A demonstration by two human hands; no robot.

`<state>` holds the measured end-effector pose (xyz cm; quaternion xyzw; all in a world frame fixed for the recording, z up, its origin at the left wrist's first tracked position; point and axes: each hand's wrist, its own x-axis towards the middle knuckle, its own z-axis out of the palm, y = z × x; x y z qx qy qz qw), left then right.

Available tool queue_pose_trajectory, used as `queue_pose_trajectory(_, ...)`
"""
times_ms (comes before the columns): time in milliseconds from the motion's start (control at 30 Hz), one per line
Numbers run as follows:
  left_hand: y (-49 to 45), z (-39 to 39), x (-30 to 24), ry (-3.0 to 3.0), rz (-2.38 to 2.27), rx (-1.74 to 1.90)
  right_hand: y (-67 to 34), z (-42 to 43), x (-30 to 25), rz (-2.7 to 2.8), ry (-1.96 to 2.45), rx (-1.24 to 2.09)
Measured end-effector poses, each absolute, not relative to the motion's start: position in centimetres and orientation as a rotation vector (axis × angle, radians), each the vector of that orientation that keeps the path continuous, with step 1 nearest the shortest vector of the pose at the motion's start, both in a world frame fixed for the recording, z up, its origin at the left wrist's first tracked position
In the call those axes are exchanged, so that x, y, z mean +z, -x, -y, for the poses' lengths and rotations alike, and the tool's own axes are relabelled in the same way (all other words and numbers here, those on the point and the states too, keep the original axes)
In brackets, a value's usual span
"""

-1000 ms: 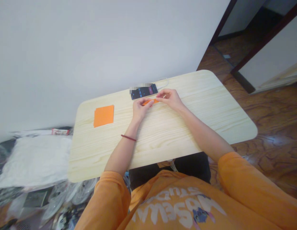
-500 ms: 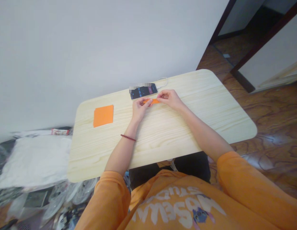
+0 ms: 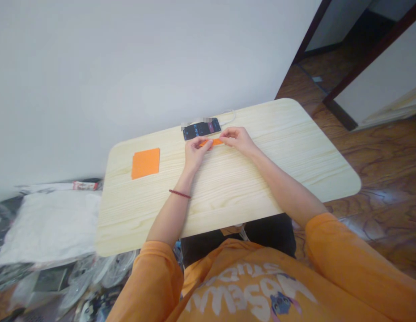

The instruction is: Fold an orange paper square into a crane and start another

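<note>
A narrow strip of orange paper lies across the far part of the pale wooden table. My left hand pinches its left end between the fingertips, and a dark red bead bracelet circles that wrist. My right hand holds the right end the same way. The fingers hide both ends of the strip. Further left on the tabletop, an orange paper square lies flat, apart from both hands. Just beyond my hands is a black smartphone with its screen lit and a white cable attached.
A white wall runs along the table's far side. Wooden flooring and a doorway lie to the right. A white cushion-like bag and clear plastic items sit on the floor at lower left.
</note>
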<state>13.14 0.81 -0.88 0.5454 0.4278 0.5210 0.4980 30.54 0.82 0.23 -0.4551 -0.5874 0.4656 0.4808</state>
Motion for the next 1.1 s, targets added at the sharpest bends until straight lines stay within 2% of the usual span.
queue_pose_trajectory(467, -12.9, -0.8, -0.9, -1.369, -1.128, 1.172, -31.3, -1.3, -0.1, 1.531, 1.112, 0.983)
queue_pose_trajectory(767, -12.7, -1.2, -1.0, -1.212, -1.073, 1.232, -30.8, -1.4, -0.1, 1.172, 1.072, 1.067)
queue_pose_trajectory(933, -13.3, -0.9, -1.1, -1.216, -0.977, 1.268, -29.6, -1.0, -0.5, 1.177, 1.077, 1.156)
queue_pose_trajectory(1100, -13.5, -0.9, -1.3, -1.199, -0.989, 1.286, -29.3, -0.7, -0.4, 1.386, 1.117, 0.875)
